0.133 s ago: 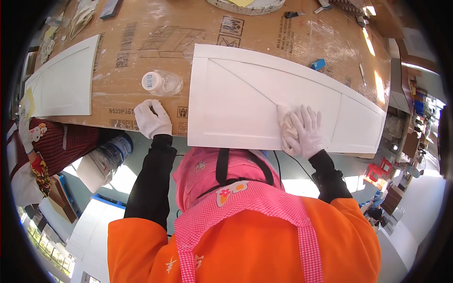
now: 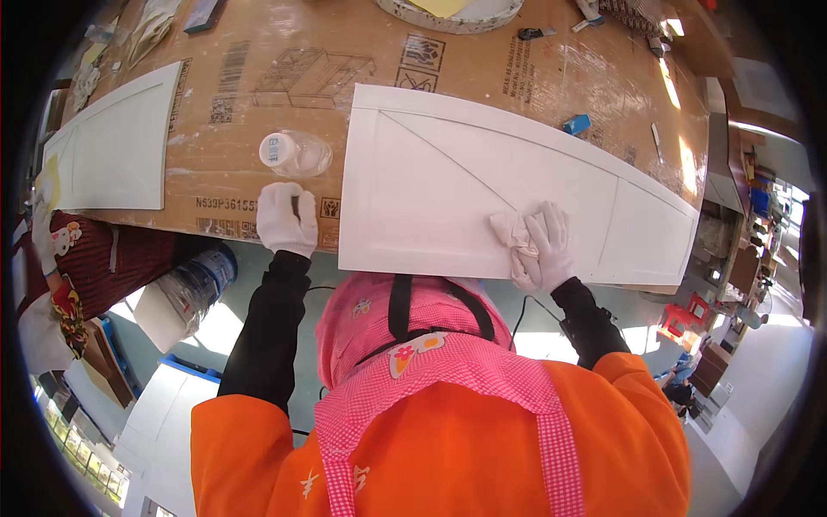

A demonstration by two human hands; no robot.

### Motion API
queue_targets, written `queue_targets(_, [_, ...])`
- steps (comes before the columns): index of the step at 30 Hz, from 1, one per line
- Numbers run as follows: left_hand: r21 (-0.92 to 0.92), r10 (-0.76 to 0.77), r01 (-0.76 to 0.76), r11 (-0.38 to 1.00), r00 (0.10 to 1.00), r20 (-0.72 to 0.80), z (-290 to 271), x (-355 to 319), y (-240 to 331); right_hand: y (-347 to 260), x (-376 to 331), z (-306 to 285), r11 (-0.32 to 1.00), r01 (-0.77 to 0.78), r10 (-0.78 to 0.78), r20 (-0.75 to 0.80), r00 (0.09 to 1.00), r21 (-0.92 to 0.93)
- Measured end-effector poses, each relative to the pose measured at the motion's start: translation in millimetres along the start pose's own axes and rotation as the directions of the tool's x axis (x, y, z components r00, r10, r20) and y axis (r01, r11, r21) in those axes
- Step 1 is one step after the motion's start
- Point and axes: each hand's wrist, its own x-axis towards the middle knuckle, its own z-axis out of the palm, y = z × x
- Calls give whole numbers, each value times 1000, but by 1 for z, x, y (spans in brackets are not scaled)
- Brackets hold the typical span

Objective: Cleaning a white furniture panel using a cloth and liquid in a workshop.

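White panel (image 2: 431, 207), trimmed with a raised border and a diagonal groove, lies flat along the near edge of a cardboard-covered table (image 2: 220, 164), filling much of the right half of the surface. At its near edge, right of the middle, a worker's white-gloved right hand (image 2: 556, 254) rests over a crumpled white cloth (image 2: 511, 231), fingers extended toward the far side and set close together with small gaps; I cannot tell whether the thumb pinches the cloth. The gloved left hand (image 2: 286, 224) sits at the table's near edge, just left of the panel, fingers curled inward with a gap beside the thumb; whether the tips meet, I cannot tell.

Just beyond that hand is a clear bottle (image 2: 312, 155) with a white cap. A blue block (image 2: 576, 124) lies past the panel's far edge, and a thin pale strip (image 2: 656, 142) near the table's right edge. A round tray (image 2: 452, 19) stands farther from the near edge. Toward the left edge lies a second panel (image 2: 121, 151), where a co-worker's gloved hand (image 2: 41, 220) is near a yellow sheet (image 2: 49, 183).
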Motion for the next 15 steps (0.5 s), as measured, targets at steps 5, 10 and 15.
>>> queue_targets(5, [-150, 385, -355, 923, 864, 324, -15, 1, 12, -49, 102, 32, 999, -40, 41, -44, 998, 21])
queue_targets(10, [-120, 425, -411, 904, 825, 372, -9, 9, 18, -128, 266, 60, 990, 35, -3, -234, 972, 133])
queue_targets(15, [-132, 445, -427, 895, 822, 355, -13, 8, 10, -113, 251, 55, 965, 155, -117, -182, 976, 212])
